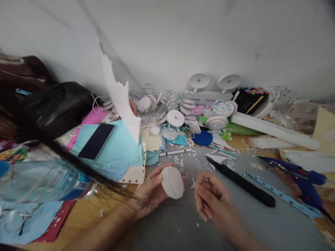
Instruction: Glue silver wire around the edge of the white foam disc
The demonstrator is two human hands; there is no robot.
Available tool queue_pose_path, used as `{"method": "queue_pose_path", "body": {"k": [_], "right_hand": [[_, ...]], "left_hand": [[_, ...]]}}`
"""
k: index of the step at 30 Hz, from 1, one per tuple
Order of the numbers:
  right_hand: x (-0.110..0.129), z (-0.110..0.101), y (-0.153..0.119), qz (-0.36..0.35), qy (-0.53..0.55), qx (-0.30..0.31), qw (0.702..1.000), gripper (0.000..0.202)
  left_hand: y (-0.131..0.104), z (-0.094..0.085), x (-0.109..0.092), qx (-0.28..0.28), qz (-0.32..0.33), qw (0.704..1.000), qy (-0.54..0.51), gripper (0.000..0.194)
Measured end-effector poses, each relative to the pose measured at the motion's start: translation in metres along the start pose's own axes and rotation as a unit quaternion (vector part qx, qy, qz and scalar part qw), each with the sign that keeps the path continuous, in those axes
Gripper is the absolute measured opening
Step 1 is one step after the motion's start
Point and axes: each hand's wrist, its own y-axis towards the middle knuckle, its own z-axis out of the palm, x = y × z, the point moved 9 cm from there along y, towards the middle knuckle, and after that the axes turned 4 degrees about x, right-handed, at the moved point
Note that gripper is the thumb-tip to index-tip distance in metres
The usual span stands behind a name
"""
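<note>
My left hand holds a round white disc by its left edge, its flat face turned up toward the camera. To the right of it, my right hand has its fingertips pinched around a small pale piece, too blurred to make out. A gap separates the two hands above the grey mat. Beyond them lie a white stick with black bands and scattered small blue and white bits.
Behind stand several white discs and a torn white sheet. At left are a phone and a plastic bottle. A black pen-like tool, blue dotted strip and blue glue gun lie at right.
</note>
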Motion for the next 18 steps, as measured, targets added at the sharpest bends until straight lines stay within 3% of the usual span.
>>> {"method": "queue_pose_path", "body": {"k": [5, 13, 16, 18], "right_hand": [[0.040, -0.054, 0.008, -0.055, 0.002, -0.161, 0.985, 0.027], [0.050, -0.087, 0.040, -0.025, -0.161, -0.163, 0.973, 0.046], [0.054, -0.098, 0.035, -0.012, -0.227, -0.181, 0.957, 0.062], [0.065, -0.106, 0.017, -0.027, -0.302, -0.204, 0.931, 0.067]], "left_hand": [[0.004, -0.005, -0.008, -0.022, 0.016, 1.000, 0.004, 0.041], [-0.003, 0.018, -0.004, 0.086, -0.023, 0.996, -0.024, 0.043], [-0.006, 0.021, -0.003, 0.111, -0.033, 0.993, -0.035, 0.044], [-0.007, 0.022, -0.003, 0.124, -0.040, 0.991, -0.043, 0.047]]}}
